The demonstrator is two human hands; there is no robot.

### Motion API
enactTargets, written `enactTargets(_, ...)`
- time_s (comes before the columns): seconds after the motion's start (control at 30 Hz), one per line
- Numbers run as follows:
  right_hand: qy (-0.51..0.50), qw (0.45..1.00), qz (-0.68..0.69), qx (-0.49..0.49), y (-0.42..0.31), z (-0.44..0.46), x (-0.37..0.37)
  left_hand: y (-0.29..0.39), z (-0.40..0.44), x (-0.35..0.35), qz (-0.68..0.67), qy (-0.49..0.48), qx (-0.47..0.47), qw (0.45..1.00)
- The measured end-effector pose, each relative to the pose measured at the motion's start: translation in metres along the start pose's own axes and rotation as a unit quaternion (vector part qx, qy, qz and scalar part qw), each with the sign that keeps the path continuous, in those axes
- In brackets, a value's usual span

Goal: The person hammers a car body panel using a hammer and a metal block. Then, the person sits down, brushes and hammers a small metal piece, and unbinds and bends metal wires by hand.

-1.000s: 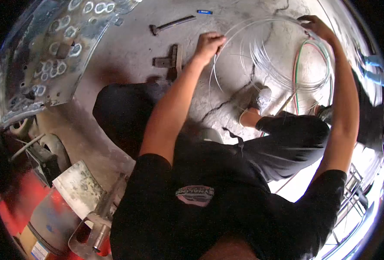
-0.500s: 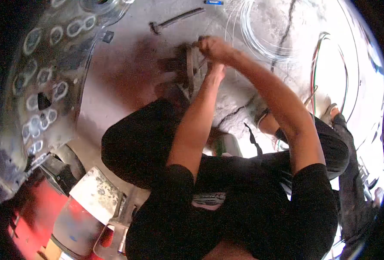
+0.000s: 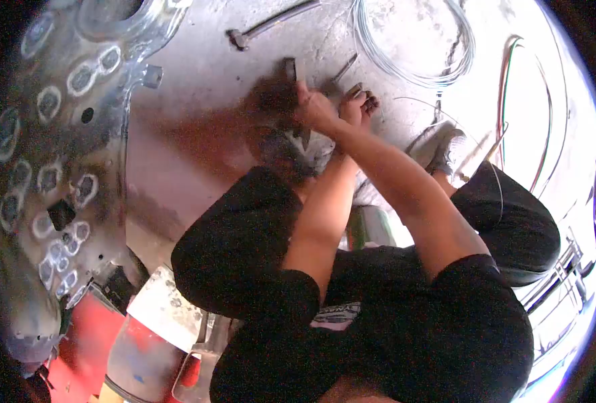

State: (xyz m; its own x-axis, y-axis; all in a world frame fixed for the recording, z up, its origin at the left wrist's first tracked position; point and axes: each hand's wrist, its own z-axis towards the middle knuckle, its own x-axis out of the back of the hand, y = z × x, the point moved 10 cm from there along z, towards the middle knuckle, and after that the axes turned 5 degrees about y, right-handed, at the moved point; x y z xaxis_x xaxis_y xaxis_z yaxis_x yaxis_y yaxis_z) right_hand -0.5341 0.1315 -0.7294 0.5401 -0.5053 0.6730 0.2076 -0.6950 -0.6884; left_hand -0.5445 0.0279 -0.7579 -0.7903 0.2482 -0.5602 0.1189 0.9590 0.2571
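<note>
My forearms cross over the floor in front of my knees. My right hand (image 3: 317,113), coming across from the right, is closed beside the dark, square-ended end of a metal piece (image 3: 290,69). Whether the fingers grip that piece is hidden. My left hand (image 3: 357,107) is just to the right of it, fingers curled round something small with a pale end, too unclear to name. A thin dark rod (image 3: 346,67) shows just beyond the left hand. Further off, a hammer (image 3: 271,25) lies on the floor.
A coil of wire (image 3: 412,77) lies at the top right, with looped coloured cables (image 3: 506,87) beyond it. A large metal panel with ringed spots (image 3: 49,104) stands at the left. Near my left knee are a white-and-red container (image 3: 167,302) and a metal frame (image 3: 200,363).
My hands have moved apart, the right one leftward and down, the left one rightward. The view has shifted, and my right foot and knee have moved.
</note>
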Motion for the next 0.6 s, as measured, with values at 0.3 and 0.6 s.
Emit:
enactTargets(0.3, -0.033, 0.996, 0.001, 0.088, -0.068, 0.021, 0.006, 0.011, 0.013, 0.016, 0.074, 0.040, -0.011, 0.996)
enactTargets(0.6, 0.063, 0.900, -0.314, 0.295, -0.073, -0.006, -0.032, 0.018, 0.003, 0.006, 0.073, 0.030, -0.009, 0.997)
